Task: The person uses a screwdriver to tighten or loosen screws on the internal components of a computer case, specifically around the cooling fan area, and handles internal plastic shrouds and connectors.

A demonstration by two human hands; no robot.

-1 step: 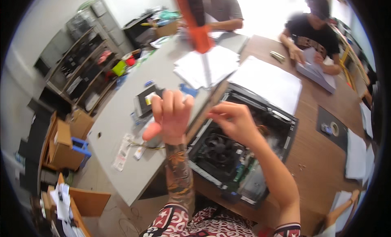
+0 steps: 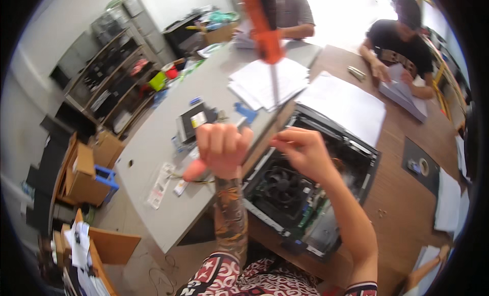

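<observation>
I see the open computer case (image 2: 262,217) lying flat on the brown tabletop (image 2: 356,245), with a black fan (image 2: 282,185) inside. My right hand (image 2: 305,151) is over it, fingers pinched narrow; I can't tell if they hold something tiny. My left hand (image 2: 221,151) has curled fingers, thumb out, and I can't tell what's inside. A blurry orange-and-black screwdriver (image 2: 268,47) points down up front.

An open computer case (image 2: 298,180) lies flat and slanted on the brown surface (image 2: 395,194), right of the frame's centre. Its black, silver-edged shell holds a round black fan (image 2: 281,186) and, lower down, a green board (image 2: 307,210). A blurred orange-and-black screwdriver (image 2: 269,47) stands at top centre, thin shaft pointing down.
</observation>
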